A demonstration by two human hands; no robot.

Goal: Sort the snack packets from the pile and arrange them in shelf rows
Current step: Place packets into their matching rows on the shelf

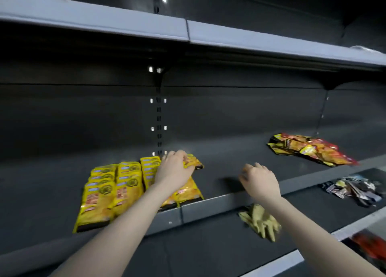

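Yellow snack packets lie in overlapping rows on the dark shelf, left of centre. My left hand rests over the rightmost row, fingers closed on a yellow-orange packet at the back of that row. More of that row's packets show below my wrist. My right hand hovers over bare shelf to the right, fingers loosely curled and holding nothing. A loose pile of red, orange and black packets lies on the same shelf at the far right.
The shelf's grey front lip runs under both wrists. On the shelf below lie a pair of yellowish gloves and a heap of dark packets. Red packets sit lower right. An upper shelf overhangs.
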